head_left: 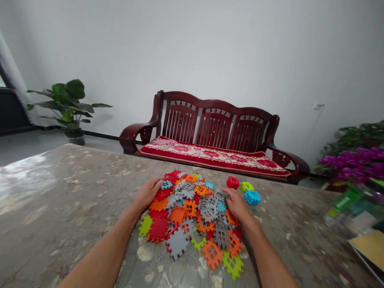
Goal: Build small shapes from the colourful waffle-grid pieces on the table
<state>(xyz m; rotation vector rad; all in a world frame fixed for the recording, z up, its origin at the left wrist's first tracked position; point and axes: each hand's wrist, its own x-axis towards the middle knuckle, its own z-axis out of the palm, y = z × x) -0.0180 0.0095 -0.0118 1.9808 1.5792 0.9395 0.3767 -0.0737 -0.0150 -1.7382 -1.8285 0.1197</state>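
Note:
A loose heap of toothed plastic building tiles (177, 216) in red, orange, grey, blue and lime green lies between my two hands. My left hand (149, 193) rests at the heap's upper left edge, fingers stretched out beside a blue window tile (167, 185). On the opposite side, my right hand (238, 205) lies over the heap's right edge, its fingers reaching onto grey tiles (220, 195). Neither hand visibly grips a tile. Just past my right hand stand a red cube (233, 182), a lime green piece (247, 187) and a blue cube (252, 197).
The table has a flower-patterned cover (75, 200). At its right edge are a blurred clear container (349, 216) and a tan-topped item (370, 246). Behind the table stands a dark wooden bench (216, 124). Potted plants (72, 106) and purple flowers (354, 164) flank it.

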